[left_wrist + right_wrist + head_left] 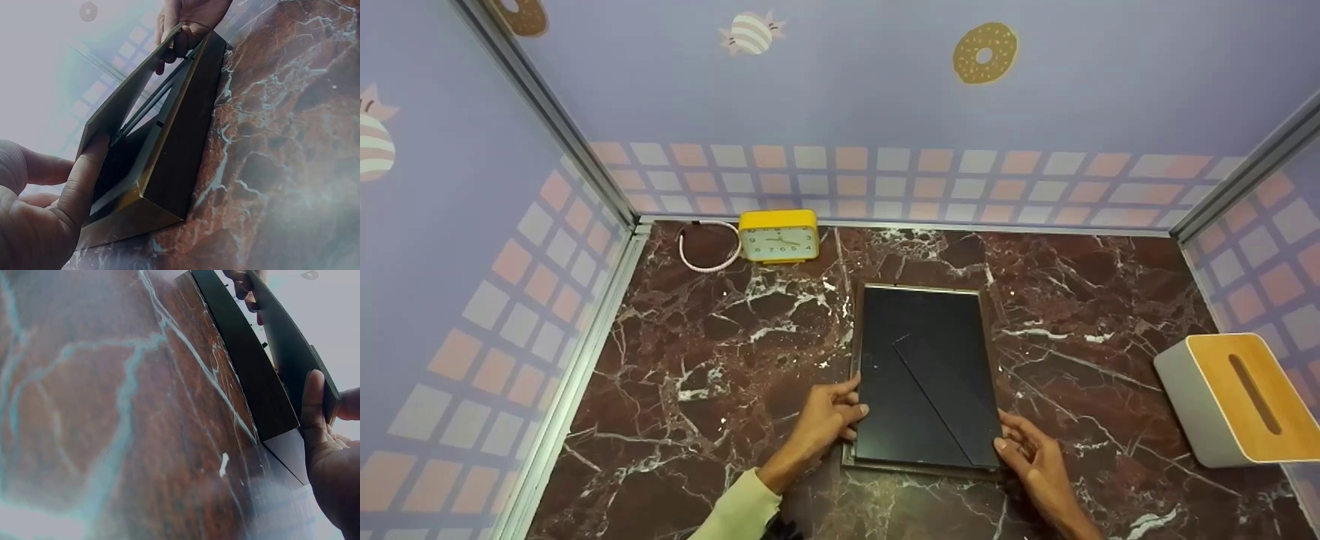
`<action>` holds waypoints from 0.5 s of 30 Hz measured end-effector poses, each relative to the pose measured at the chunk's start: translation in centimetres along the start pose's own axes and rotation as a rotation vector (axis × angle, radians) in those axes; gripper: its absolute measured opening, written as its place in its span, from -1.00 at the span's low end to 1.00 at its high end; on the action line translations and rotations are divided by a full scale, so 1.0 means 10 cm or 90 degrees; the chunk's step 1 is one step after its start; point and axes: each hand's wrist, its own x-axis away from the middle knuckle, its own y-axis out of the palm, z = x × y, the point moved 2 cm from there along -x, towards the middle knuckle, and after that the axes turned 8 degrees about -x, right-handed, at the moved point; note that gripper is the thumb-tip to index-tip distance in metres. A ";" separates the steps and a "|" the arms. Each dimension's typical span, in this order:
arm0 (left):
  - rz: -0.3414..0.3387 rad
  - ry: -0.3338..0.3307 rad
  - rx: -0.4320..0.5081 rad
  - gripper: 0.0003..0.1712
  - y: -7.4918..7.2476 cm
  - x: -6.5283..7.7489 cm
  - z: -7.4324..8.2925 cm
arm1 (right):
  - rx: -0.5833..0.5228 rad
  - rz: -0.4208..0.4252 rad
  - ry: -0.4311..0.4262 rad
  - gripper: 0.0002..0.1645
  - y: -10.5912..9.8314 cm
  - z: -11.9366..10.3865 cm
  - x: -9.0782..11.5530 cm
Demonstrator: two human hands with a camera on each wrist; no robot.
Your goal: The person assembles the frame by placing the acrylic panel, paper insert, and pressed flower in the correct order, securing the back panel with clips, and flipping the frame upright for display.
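Note:
A picture frame [919,474] lies on the marble-patterned surface, its deep wooden side [185,135] showing in the left wrist view. Over it is a flat black backing panel [922,375] with a thin diagonal line across it. My left hand [821,416] pinches the panel's left edge, and my right hand [1035,465] pinches its lower right edge. Both wrist views show the panel [289,343] raised at an angle from the frame, with a gap between them. Fingers of both hands reach under the panel. The frame's inside is mostly hidden.
At the back left stand a yellow alarm clock [780,238] and, beside it, a pale headband [709,268]. A grey tissue box [1207,409] with a wooden lid sits at the far right. Patterned walls [840,97] enclose the back and both sides.

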 end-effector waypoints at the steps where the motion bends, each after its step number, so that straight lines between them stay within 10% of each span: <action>1: -0.005 -0.003 0.007 -0.22 -0.01 -0.01 -0.01 | -0.003 -0.001 -0.001 -0.47 0.00 0.00 0.00; 8: -0.050 0.015 -0.030 -0.37 -0.16 -0.13 0.05 | -0.042 0.012 -0.001 -0.47 0.01 0.02 -0.01; 15: 0.121 0.114 -0.279 -0.60 -0.42 -0.55 0.21 | -0.066 0.051 0.010 -0.47 0.02 0.05 0.00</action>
